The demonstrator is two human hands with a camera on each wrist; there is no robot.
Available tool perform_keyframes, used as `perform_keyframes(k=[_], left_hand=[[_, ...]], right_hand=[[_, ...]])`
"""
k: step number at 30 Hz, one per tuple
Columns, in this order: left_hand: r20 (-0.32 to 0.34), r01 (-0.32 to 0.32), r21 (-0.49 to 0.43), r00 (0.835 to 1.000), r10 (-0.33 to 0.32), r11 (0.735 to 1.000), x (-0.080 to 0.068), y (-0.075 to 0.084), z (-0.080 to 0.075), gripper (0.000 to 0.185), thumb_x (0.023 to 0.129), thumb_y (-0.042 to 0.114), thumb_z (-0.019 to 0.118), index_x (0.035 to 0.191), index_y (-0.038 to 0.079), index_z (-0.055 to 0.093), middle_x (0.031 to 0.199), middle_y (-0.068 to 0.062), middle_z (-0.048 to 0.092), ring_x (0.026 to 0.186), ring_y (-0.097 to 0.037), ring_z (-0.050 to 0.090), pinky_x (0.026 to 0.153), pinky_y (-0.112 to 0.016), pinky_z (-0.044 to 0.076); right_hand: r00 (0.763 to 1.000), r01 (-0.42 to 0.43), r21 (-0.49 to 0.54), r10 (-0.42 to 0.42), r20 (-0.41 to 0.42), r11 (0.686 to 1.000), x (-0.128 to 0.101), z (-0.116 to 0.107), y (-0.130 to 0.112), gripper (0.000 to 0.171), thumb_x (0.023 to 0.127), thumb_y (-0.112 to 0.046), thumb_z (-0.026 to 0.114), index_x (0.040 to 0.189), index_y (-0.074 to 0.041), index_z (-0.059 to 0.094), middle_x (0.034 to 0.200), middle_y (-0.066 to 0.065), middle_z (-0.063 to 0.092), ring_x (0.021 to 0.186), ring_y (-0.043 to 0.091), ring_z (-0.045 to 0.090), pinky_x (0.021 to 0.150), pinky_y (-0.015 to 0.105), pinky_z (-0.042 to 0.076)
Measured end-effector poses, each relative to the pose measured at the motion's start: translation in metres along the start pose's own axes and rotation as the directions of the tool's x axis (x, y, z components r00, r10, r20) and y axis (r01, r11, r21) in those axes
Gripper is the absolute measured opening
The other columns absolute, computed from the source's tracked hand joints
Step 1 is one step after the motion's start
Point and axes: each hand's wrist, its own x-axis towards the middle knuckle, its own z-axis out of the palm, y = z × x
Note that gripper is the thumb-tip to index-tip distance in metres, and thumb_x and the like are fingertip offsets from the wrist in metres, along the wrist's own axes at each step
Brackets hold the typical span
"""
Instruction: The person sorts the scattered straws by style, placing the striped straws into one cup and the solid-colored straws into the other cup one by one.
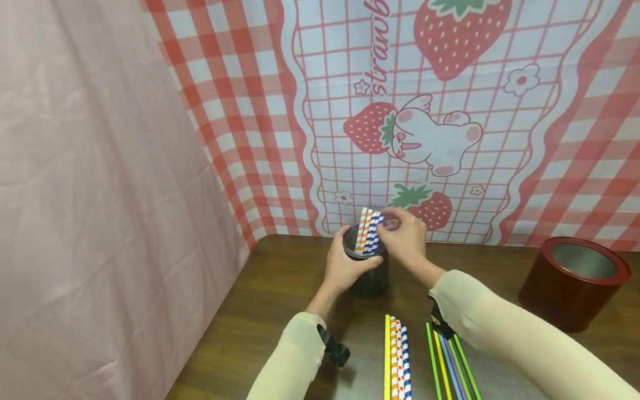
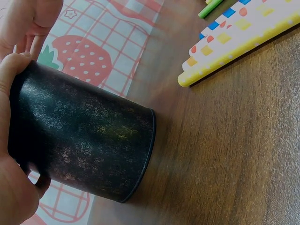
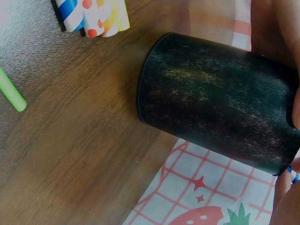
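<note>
Black speckled cup (image 1: 369,280), gripped by left hand (image 1: 345,265); right hand (image 1: 405,236) pinches striped straws (image 1: 367,232) standing inside.

Head view: from above, looks forward and down, whole table (image 1: 280,278) to far backdrop. Left wrist view: very near black cup (image 2: 79,140), from its left. Right wrist view: equally near, from right. All three share cup, paper straws (image 1: 397,355).

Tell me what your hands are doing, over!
Left hand grips the black cup. Right hand pinches patterned straws standing in the cup. More straws lie on the table; nothing blocking.
</note>
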Motion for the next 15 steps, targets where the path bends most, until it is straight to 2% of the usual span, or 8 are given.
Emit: perform_keyframes(k=[4,12,15], left_hand=[[-0.007,-0.008,0.003,1.0,0.008,1.0,-0.001,-0.001,0.001,0.101,0.062,0.033,0.089,0.144,0.015,0.035,0.132,-0.005,0.052,0.114,-0.017,0.053,0.098,-0.036,0.043],[-0.019,-0.023,-0.004,1.0,0.022,1.0,-0.001,-0.001,0.001,0.099,0.061,0.031,0.09,0.143,0.014,0.037,0.131,-0.006,0.053,0.114,-0.018,0.053,0.098,-0.037,0.042],[-0.02,-0.034,-0.003,0.999,0.034,0.999,0.001,0.0,0.001,0.099,0.061,0.031,0.09,0.143,0.012,0.036,0.132,-0.005,0.053,0.114,-0.017,0.053,0.098,-0.036,0.042]], right_hand=[[0.999,-0.032,-0.02,0.033,0.025,0.999,-0.001,-0.001,0.0,0.031,0.078,-0.009,0.07,0.109,-0.005,0.07,0.097,0.013,0.073,0.076,0.025,0.071,0.067,0.042,0.056],[0.997,-0.06,0.017,0.059,0.053,0.998,-0.005,-0.015,-0.001,0.033,0.08,-0.015,0.073,0.112,-0.006,0.069,0.102,0.011,0.072,0.08,0.025,0.071,0.07,0.04,0.054],[0.995,-0.079,0.039,0.077,0.058,0.996,-0.008,-0.023,-0.001,0.031,0.082,-0.018,0.073,0.111,-0.006,0.07,0.104,0.011,0.072,0.083,0.026,0.071,0.069,0.035,0.055]])
